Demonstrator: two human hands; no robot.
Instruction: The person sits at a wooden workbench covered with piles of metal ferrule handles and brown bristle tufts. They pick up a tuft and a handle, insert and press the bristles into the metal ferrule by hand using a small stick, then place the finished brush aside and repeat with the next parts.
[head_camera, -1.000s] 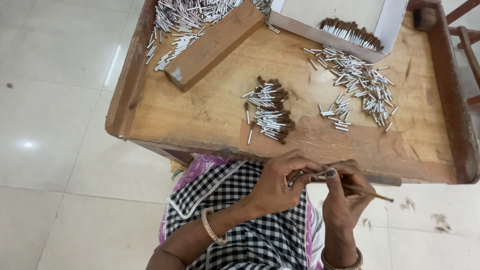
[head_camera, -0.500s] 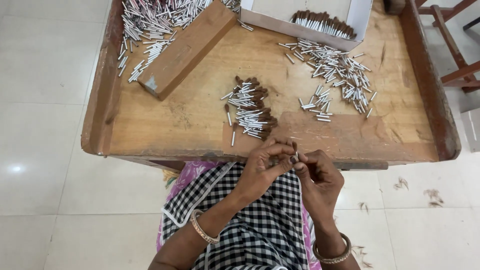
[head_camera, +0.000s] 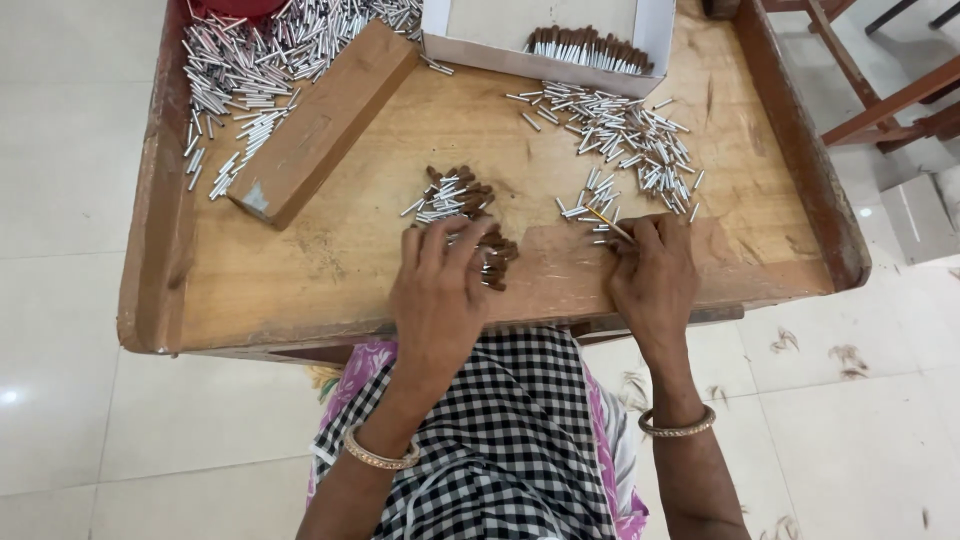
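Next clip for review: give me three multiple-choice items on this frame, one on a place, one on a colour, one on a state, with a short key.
1. Where does the left hand rest?
A. On the brown-tipped pile
B. In the white box
C. On the wooden block

2. What colour are the loose tubes right of centre on the tray?
A. Red
B. Silver
C. Green

3. What is the right hand doing?
A. Lying flat with nothing in it
B. Lifted clear above the tray
C. Pinching a thin stick at the tray surface

Key: 1 A, its fingers spread over the near edge of that pile. 2 B, they shine metallic grey. 3 C, the fingertips close on a slim stick beside the tubes.
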